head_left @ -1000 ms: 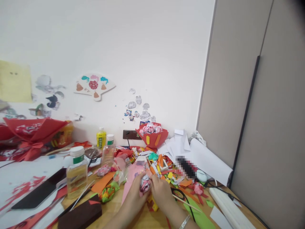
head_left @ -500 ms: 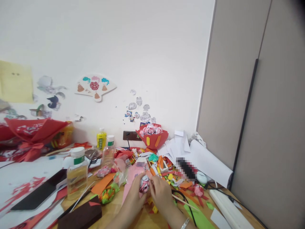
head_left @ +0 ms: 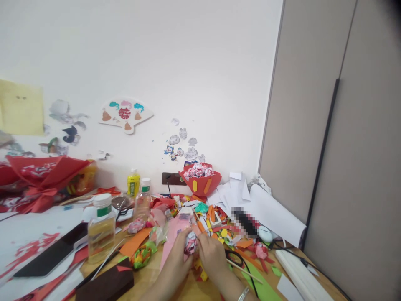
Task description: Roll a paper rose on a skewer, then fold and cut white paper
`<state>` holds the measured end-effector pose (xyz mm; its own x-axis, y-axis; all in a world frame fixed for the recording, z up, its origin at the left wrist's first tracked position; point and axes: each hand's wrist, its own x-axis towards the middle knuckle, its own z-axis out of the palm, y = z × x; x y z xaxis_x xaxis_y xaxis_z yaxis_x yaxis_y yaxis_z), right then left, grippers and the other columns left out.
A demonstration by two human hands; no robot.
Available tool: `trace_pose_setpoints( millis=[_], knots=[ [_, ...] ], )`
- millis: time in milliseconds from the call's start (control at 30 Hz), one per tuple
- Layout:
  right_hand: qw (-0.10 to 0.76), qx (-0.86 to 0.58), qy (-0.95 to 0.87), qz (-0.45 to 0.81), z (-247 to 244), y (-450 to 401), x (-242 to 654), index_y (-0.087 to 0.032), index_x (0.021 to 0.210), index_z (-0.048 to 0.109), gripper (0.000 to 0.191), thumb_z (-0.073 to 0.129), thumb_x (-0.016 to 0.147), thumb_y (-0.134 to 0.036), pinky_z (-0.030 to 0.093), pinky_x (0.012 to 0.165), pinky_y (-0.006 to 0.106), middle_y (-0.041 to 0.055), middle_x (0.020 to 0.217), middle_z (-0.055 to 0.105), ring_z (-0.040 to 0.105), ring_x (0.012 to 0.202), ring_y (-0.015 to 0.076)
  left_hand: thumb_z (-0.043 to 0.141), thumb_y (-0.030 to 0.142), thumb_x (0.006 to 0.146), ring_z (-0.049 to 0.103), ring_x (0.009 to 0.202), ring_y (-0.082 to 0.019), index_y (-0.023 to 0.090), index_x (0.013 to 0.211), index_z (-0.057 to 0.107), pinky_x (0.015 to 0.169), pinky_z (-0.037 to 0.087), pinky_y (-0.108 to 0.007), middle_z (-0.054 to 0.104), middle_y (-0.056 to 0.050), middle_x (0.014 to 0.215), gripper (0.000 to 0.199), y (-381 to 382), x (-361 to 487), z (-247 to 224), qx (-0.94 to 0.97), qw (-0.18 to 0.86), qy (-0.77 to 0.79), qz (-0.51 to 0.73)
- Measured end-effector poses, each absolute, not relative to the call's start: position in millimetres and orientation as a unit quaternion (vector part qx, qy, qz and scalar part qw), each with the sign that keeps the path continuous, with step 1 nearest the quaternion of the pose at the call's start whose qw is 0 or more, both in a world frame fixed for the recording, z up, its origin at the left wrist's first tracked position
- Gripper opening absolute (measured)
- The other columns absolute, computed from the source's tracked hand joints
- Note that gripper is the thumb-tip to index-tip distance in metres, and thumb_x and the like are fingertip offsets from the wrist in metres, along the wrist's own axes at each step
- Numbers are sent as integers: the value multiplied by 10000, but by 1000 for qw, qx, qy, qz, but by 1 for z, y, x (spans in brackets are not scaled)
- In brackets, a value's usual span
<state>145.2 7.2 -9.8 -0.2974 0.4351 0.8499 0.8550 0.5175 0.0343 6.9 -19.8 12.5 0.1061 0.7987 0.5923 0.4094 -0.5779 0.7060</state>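
Note:
A crumpled pink-and-white paper flower (head_left: 191,244) sits between my hands, low over the middle of the table. My left hand (head_left: 178,256) is closed around its left side, thumb and fingers curled against the petals. From the right, my right hand (head_left: 212,253) pinches at the flower's edge with bent fingers. Its fingertips are partly hidden, as is the flower's underside. A thin wooden stick (head_left: 244,269) reaches out to the right from beside my right hand. Beneath and behind my left hand lies a pink sheet (head_left: 171,234).
Paper scraps (head_left: 224,234) litter the table. A red-wrapped bouquet (head_left: 202,184) stands at the wall. Left are a clear bottle (head_left: 102,234), a black tablet-like slab (head_left: 53,251) and a dark brown box (head_left: 106,282). A white power strip (head_left: 302,274) lies right, near black scissors handles (head_left: 235,258).
Both hands stay in nearly the same place. The flower has shifted and turned very slightly between them, and the fingers of my right hand have moved a little.

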Motion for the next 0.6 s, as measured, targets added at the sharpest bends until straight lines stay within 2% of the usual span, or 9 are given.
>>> trace_pose_setpoints(
  millis=[133,300,600],
  knots=[
    [421,-419,-765,-248,-3,3,145,-190,768,556,419,202,969,-291,306,464,250,24,547,595,566,476,153,537,202,704,559,1039,-262,203,1156,544,889,464,-404,640,-82,1025,451,-18,6,10,712,193,429,521],
    [431,-425,-755,-252,0,0,144,-187,772,546,417,199,967,-314,315,472,249,29,557,593,559,482,157,536,178,691,545,1064,-258,200,1161,537,917,444,-398,620,-92,1110,470,-18,6,10,719,185,430,514],
    [432,-403,-768,-248,-7,7,145,-186,785,543,390,225,977,-304,287,447,242,6,522,589,547,437,135,514,162,699,564,1038,-254,195,1154,529,896,462,-404,634,-92,1051,456,-18,7,7,714,182,433,520]
  ],
)
